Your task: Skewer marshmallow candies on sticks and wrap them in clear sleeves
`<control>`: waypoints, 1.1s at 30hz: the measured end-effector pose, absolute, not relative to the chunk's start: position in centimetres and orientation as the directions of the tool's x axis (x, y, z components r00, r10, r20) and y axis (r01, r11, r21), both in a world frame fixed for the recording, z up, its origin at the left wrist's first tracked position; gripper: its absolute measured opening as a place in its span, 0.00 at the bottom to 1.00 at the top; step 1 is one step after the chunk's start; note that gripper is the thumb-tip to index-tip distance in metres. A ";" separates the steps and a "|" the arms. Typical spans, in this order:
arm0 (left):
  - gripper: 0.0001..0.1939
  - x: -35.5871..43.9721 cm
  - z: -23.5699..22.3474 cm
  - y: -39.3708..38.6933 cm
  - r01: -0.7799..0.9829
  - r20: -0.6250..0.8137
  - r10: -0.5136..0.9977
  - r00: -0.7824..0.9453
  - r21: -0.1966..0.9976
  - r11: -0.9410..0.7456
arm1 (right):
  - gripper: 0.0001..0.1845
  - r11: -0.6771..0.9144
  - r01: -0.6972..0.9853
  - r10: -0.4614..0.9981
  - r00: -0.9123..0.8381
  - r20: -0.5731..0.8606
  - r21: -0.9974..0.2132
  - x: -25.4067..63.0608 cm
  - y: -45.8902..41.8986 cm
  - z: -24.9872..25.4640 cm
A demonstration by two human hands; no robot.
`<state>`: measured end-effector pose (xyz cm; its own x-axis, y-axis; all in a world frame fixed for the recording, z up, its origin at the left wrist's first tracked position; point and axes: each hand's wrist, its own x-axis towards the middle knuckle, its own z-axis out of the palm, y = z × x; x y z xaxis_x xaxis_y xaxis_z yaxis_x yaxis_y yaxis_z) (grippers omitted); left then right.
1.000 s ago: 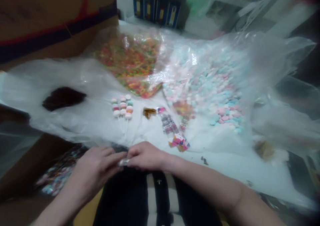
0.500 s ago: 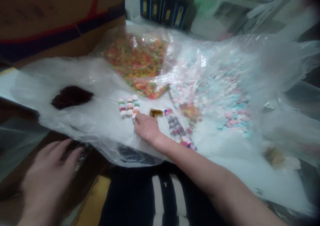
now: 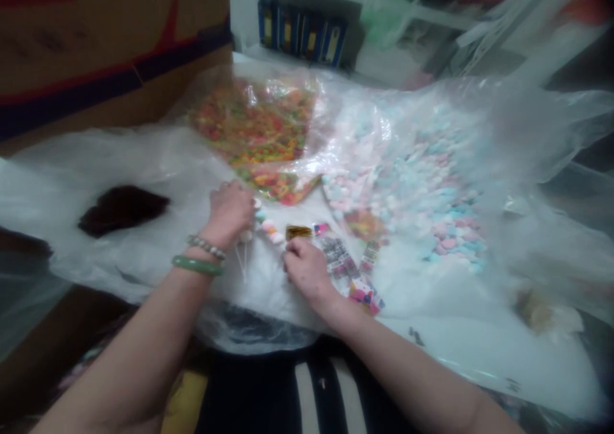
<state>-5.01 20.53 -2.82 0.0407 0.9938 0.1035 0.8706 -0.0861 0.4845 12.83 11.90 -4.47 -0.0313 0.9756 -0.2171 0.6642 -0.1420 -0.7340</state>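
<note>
My left hand (image 3: 230, 213), with a green bangle (image 3: 197, 265) and a beaded bracelet (image 3: 206, 247) on its wrist, lies over a group of pastel candy sticks (image 3: 267, 224). Thin white sticks show below it. My right hand (image 3: 307, 271) has its fingertips bunched at the lower end of the candy row. Beside them lie a small amber candy piece (image 3: 298, 232) and printed candy packets (image 3: 338, 258). Part of the candy group is hidden under my left hand.
A bag of colourful gummies (image 3: 254, 133) and a large bag of pink and blue candies (image 3: 412, 185) lie beyond, on white plastic sheeting (image 3: 144, 255). A dark brown clump (image 3: 122, 210) sits left. A cardboard box (image 3: 96, 44) stands far left.
My left hand has moved from the lower left up onto the candy sticks. My right hand has shifted slightly right, and the candy row now slants under my hands.
</note>
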 end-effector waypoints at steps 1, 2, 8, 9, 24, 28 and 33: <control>0.10 -4.7 -3.1 21.2 0.891 0.093 0.994 0.058 0.444 -0.094 | 0.07 -0.141 0.644 0.979 -0.020 -0.201 -0.752 13.5 11.7 -4.4; 0.09 -4.5 -3.4 21.7 0.917 0.093 0.993 0.071 0.386 -0.101 | 0.07 -0.130 0.631 0.983 -0.019 -0.182 -0.765 14.1 11.5 -4.4; 0.07 -3.5 -4.2 21.4 0.911 0.220 0.963 0.159 0.343 -0.228 | 0.08 -0.063 0.566 0.990 -0.069 -0.123 -0.822 16.8 10.6 -4.1; 0.06 -3.2 -4.2 20.9 0.871 0.203 0.973 0.108 0.453 -0.191 | 0.08 -0.050 0.554 0.991 -0.074 -0.109 -0.831 17.1 10.4 -4.0; 0.21 1.1 -3.9 11.1 -0.285 -0.358 0.932 -0.062 0.901 0.327 | 0.08 0.069 0.625 0.977 -0.200 -0.074 -0.778 21.1 6.5 -4.9; 0.20 3.1 -4.9 9.9 -0.356 -0.363 0.901 -0.237 0.896 0.267 | 0.07 -0.017 0.613 0.976 -0.160 -0.145 -0.790 21.3 5.7 -5.2; 0.20 4.7 -6.0 8.7 -0.317 -0.315 0.873 -0.372 0.927 0.200 | 0.08 -0.050 0.549 0.975 -0.156 -0.161 -0.834 21.3 5.1 -5.7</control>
